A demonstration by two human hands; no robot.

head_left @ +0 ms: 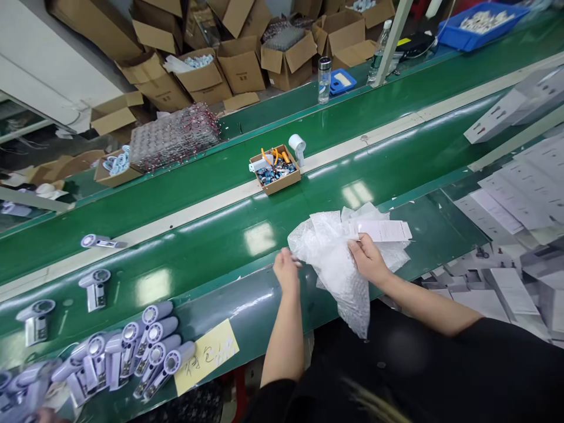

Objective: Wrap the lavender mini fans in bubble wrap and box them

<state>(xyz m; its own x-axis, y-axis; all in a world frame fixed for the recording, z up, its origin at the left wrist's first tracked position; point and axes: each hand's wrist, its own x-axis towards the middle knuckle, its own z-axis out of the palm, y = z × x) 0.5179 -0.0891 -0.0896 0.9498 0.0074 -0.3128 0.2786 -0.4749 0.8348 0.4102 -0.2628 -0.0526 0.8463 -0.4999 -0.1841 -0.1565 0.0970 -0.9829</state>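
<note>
My right hand (369, 258) is closed on white bubble wrap bags (337, 264) and holds them over the near edge of the green bench. A white printed paper (383, 230) lies on the bags beside its fingers. My left hand (287, 269) is closed just left of the bags; a small dark thing sticks out from its fingers toward them, too small to name. Several purple hair dryers (156, 333) lie at the lower left, next to a yellow paper with writing (206, 357).
A small carton of parts and orange-handled tools (280, 187) stands on the conveyor's middle strip (211, 207), beside a white piece (298, 147). White boxes (513, 288) fill the right side. Part of another person's hand (47, 416) shows at lower left. Cardboard cartons (242, 69) line the back.
</note>
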